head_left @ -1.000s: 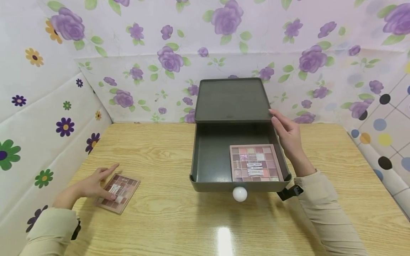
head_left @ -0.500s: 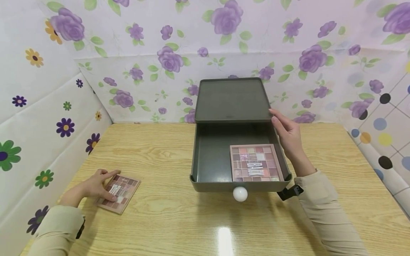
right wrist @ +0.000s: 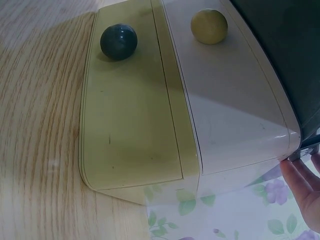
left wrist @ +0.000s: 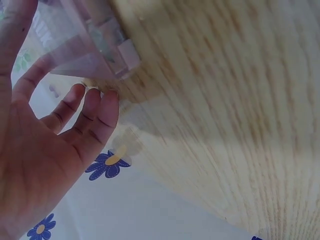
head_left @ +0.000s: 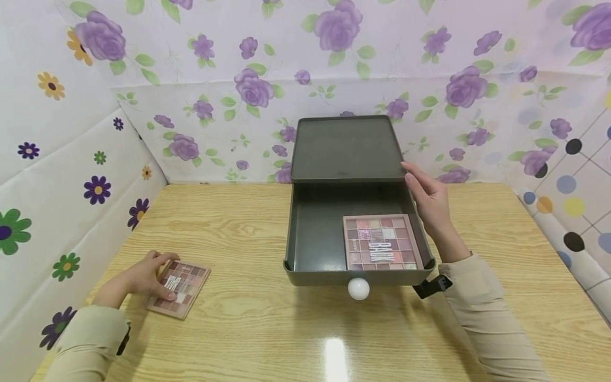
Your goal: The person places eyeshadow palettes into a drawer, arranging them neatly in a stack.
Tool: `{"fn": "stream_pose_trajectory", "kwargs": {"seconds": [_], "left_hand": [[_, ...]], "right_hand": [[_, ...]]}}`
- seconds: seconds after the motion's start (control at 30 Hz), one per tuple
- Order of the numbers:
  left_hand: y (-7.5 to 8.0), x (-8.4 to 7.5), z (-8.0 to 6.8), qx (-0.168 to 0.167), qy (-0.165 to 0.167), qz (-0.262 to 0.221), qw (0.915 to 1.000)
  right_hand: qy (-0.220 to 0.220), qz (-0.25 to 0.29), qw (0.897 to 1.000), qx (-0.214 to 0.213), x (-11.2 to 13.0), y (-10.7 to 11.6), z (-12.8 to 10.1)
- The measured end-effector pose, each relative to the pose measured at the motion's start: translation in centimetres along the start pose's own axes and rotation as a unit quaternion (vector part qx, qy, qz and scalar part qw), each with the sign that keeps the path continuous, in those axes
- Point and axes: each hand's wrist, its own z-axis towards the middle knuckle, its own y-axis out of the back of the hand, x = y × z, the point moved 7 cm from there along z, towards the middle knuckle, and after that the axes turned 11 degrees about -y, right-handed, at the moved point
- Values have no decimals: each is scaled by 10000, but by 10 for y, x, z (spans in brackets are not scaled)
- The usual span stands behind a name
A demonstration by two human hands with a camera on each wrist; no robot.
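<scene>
An eyeshadow palette [head_left: 193, 281] with a see-through cover lies at the left of the table in the head view. My left hand [head_left: 148, 281] grips it across its left side, thumb over the near part and fingers at the far edge. The left wrist view shows the palette [left wrist: 107, 45] by the thumb and index finger. A second eyeshadow palette [head_left: 382, 241] lies flat in the pulled-out grey drawer [head_left: 317, 233], at its right side. My right hand [head_left: 431, 204] touches the right edge of the grey top tier [head_left: 346, 148] with its fingertips; some fingers are hidden.
The grey drawer has a white knob [head_left: 358, 289] in front. In the right wrist view, a white drawer [right wrist: 235, 95] with a yellow knob and a yellow-green drawer [right wrist: 130, 115] with a dark knob sit below it. Flowered cloth [head_left: 210, 63] lines the back.
My left index finger has come down onto the palette's far edge, and the palette has shifted very slightly to the right. The right hand and the drawer have stayed in place.
</scene>
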Motion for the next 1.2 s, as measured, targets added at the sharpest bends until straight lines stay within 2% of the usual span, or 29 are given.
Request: {"fn": "stream_pose_trajectory", "kwargs": {"seconds": [0.2, 0.53, 0.63, 0.87, 0.97, 1.2], "left_hand": [[2, 0, 1, -132, -48, -319, 9994], [-1, 1, 4, -259, 193, -1008, 9944], [0, -1, 3, -260, 267, -1427, 9891], [5, -7, -1, -209, 187, -2541, 9668], [8, -11, -1, -222, 92, -2735, 9616], [16, -20, -1, -298, -175, -2934, 9554]], "right_hand": [[36, 44, 10000, 19, -1, 0, 1], [95, 69, 9999, -11, -2, 1, 1], [123, 78, 9999, -17, -2, 1, 1], [124, 52, 9999, -58, -2, 2, 1], [118, 51, 9999, -48, -2, 2, 1], [93, 39, 9999, -20, -3, 1, 2]]}}
